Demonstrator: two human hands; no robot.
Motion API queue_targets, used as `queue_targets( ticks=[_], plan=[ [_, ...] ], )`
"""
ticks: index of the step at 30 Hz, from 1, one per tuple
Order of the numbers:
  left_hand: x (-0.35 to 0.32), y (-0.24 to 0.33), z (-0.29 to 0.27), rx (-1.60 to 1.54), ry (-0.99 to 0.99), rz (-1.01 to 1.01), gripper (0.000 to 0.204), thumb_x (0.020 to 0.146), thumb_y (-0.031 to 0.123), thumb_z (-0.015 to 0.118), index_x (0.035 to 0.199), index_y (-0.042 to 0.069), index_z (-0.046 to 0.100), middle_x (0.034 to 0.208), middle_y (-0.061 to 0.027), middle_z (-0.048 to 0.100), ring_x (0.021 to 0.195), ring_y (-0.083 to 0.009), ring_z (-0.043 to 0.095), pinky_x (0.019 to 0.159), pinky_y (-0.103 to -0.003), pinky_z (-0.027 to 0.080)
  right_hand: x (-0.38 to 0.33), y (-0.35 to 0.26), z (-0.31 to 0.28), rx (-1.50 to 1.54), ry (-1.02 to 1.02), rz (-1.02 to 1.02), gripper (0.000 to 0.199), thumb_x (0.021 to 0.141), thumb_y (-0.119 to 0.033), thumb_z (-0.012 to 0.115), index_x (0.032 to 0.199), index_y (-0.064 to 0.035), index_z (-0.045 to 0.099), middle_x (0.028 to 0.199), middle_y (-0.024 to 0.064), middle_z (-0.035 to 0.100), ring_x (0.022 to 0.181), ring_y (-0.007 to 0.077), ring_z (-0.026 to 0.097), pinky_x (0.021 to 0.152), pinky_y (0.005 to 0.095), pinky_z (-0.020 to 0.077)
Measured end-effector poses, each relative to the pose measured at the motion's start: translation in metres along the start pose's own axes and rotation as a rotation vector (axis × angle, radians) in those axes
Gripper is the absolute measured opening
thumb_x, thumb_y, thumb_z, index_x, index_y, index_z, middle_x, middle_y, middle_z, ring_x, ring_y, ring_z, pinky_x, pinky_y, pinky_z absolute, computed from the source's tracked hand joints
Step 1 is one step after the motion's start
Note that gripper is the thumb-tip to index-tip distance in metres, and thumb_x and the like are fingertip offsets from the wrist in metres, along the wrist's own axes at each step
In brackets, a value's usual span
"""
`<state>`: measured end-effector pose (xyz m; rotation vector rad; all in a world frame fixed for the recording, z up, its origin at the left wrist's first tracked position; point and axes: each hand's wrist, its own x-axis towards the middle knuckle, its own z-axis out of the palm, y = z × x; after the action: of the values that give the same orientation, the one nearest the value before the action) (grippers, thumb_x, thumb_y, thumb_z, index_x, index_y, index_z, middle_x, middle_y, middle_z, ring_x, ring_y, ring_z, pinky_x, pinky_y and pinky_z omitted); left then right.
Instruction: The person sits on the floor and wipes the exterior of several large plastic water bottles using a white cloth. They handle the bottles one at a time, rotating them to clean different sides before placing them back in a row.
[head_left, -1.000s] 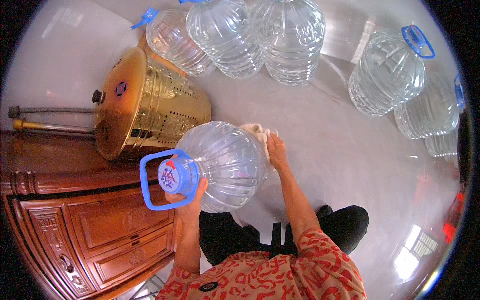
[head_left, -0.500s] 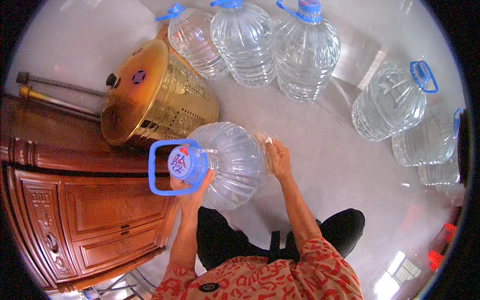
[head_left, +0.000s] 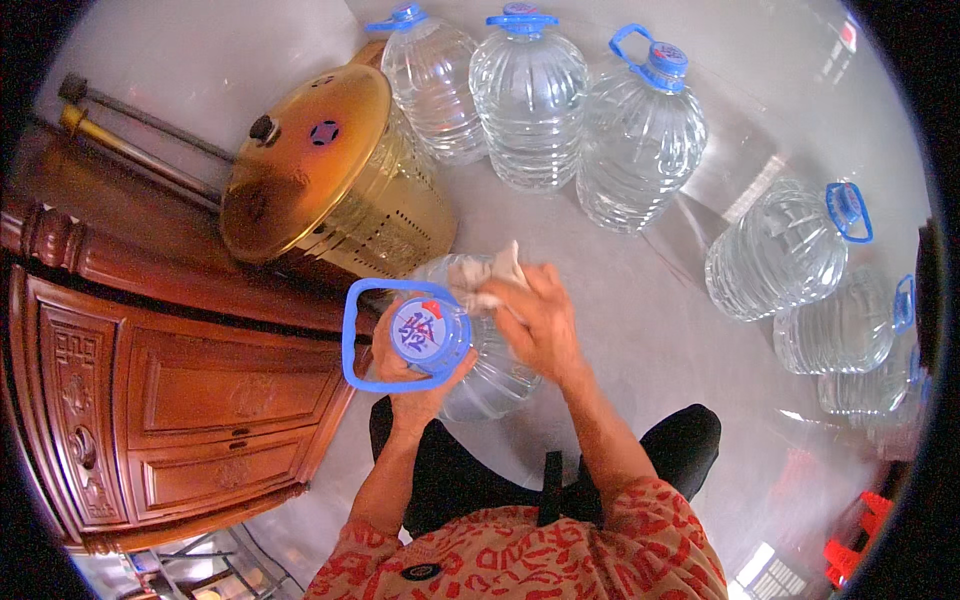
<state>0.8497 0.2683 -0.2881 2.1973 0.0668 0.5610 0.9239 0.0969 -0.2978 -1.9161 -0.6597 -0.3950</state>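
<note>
I hold a large clear plastic water jug upright in front of me, its blue cap and blue carry handle pointing up at the camera. My left hand grips the jug's neck just under the cap. My right hand presses a pale crumpled cloth against the jug's shoulder on the far side.
A brass-coloured perforated drum with a lid stands to the left, beside a carved dark wooden cabinet. Several more clear water jugs stand in a row at the back and along the right. The floor is pale grey.
The jug has been turned from lying sideways to upright, cap toward me. My right hand with the cloth moved from the jug's base to its shoulder near the cap.
</note>
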Motion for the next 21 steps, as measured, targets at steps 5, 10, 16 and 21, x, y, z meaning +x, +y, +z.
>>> queue_targets(
  ticks=[5, 10, 16, 21],
  plan=[
    [-0.01, -0.021, 0.0, -0.102, 0.0, -0.19, 0.067, 0.056, 0.016, 0.087, 0.115, 0.003, 0.058, 0.119, -0.0133, 0.056, 0.112, -0.0291, 0.05, 0.098, -0.043, 0.037, 0.049, 0.056, 0.04, -0.061, -0.074, -0.062, 0.02, 0.081, -0.015, 0.061, 0.1, -0.0125, 0.067, 0.092, 0.0138, 0.064, 0.086, 0.0347, 0.058, 0.073, 0.0451, 0.0451],
    [-0.002, -0.019, 0.0, -0.093, -0.018, -0.195, 0.064, 0.057, 0.021, 0.087, 0.112, 0.003, 0.061, 0.121, -0.0157, 0.056, 0.115, -0.0324, 0.048, 0.099, -0.045, 0.035, 0.062, 0.109, 0.057, 0.044, -0.236, 0.191, 0.025, 0.088, -0.028, 0.056, 0.096, -0.0082, 0.067, 0.093, 0.0168, 0.065, 0.09, 0.0368, 0.061, 0.075, 0.0463, 0.047],
    [0.006, -0.022, -0.003, 0.115, -0.023, 0.011, 0.06, 0.059, 0.015, 0.085, 0.111, 0.002, 0.058, 0.112, -0.0124, 0.058, 0.103, -0.0273, 0.054, 0.093, -0.041, 0.041, 0.053, 0.119, 0.057, 0.166, -0.223, 0.455, 0.032, 0.089, -0.032, 0.053, 0.096, -0.0043, 0.066, 0.093, 0.0181, 0.065, 0.085, 0.0381, 0.06, 0.074, 0.0455, 0.0461],
    [0.0, -0.03, 0.001, 0.045, 0.036, 0.013, 0.061, 0.061, 0.01, 0.084, 0.114, 0.002, 0.055, 0.109, -0.0098, 0.059, 0.098, -0.0222, 0.057, 0.089, -0.036, 0.045, 0.011, 0.096, 0.043, 0.163, 0.058, 0.207, 0.023, 0.084, -0.02, 0.059, 0.102, -0.007, 0.066, 0.099, 0.0178, 0.065, 0.087, 0.0351, 0.058, 0.075, 0.0439, 0.0434]
  ],
)
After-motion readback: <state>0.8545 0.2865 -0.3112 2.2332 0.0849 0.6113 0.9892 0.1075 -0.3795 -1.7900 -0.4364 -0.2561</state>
